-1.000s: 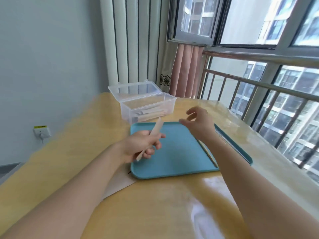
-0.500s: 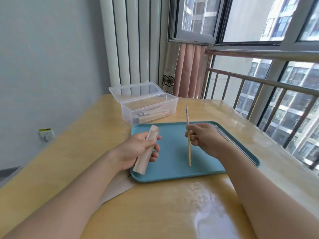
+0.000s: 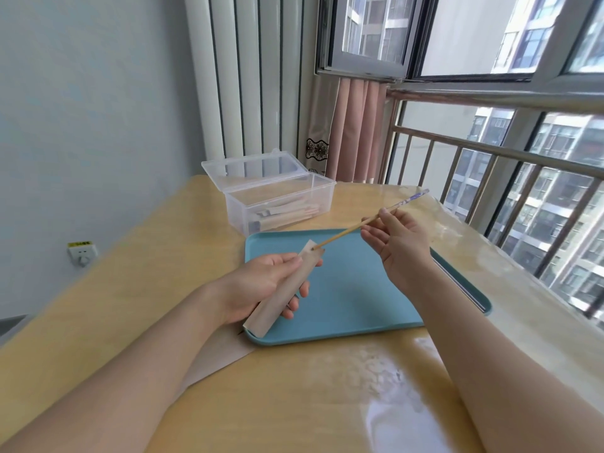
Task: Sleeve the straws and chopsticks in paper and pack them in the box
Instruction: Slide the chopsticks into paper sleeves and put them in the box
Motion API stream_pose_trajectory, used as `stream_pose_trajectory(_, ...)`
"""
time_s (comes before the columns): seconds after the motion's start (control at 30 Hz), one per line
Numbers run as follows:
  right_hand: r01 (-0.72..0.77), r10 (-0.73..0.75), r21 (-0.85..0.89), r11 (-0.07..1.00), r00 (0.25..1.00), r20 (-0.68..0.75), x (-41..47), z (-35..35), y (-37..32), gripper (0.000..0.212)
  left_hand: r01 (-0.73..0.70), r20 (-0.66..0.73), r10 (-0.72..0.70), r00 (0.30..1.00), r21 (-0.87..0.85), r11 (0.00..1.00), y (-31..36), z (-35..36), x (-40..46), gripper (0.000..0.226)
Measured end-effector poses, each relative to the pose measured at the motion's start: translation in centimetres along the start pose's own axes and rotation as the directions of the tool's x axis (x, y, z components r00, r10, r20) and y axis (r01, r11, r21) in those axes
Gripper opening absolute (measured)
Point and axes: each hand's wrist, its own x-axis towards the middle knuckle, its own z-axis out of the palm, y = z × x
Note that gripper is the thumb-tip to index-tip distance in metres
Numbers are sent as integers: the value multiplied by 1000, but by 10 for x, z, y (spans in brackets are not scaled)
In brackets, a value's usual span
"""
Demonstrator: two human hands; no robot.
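Head view. Left hand (image 3: 261, 286) over the near-left corner of the blue tray (image 3: 356, 305), fingers curled round a tan paper sleeve (image 3: 282, 294); sleeve tilted, open mouth pointing up and away, lower end just above the tray's near rim. Right hand (image 3: 400, 243) raised over the tray's far-right part, palm turned toward the camera, thumb and fingertips pinching 1 chopstick (image 3: 346, 231) near its middle. Chopstick slanted: plain wooden tip touching the sleeve's mouth, patterned blue-white end sticking out past the hand toward the window. How far the tip has entered the sleeve: cannot tell.

Clear plastic box (image 3: 281, 204) on the yellow worktop (image 3: 163, 256), just beyond the tray's far-left corner, lid hinged open and leaning back. Several sleeved items lying flat on its bottom; exact count unreadable. Thin dark sticks (image 3: 457, 282) lying along the tray's right rim, partly hidden by the right forearm. Sheet of tan paper (image 3: 222, 354) flat on the worktop, tucked under the tray's near-left corner and partly under the left forearm.

Wall socket (image 3: 82, 253) at left. Pink curtain (image 3: 356, 132) and window railing (image 3: 490, 152) behind the worktop.
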Motion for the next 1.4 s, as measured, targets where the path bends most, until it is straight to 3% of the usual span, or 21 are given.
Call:
stream_pose_trajectory(0.47,-8,33,-187,982,991,131,-2,-3,-1,8,-5,-3,5,1000,-19,1000,-1,3,2,37)
stream_pose_trajectory(0.73,-142,249,-367,919,932,264,-9,0,8,13,41,20,-42,999,14,999,-2,6,0,38)
stream_pose_trajectory(0.8,-146,237,-368,918,948,214,-8,1,10,20,55,24,-56,998,31,998,-1,8,-2,38)
stream_pose_trajectory(0.9,-25,40,-329,944,998,40,1,-2,13,57,91,49,-93,994,36,995,1,12,-4,40)
stream_pose_trajectory(0.97,28,-28,-361,932,1000,4,5,-5,13,71,116,59,-119,991,56,992,2,14,-6,41)
stream_pose_trajectory(1.4,-41,78,-304,952,991,109,-5,0,15,41,74,-29,-73,997,38,997,2,14,-4,41)
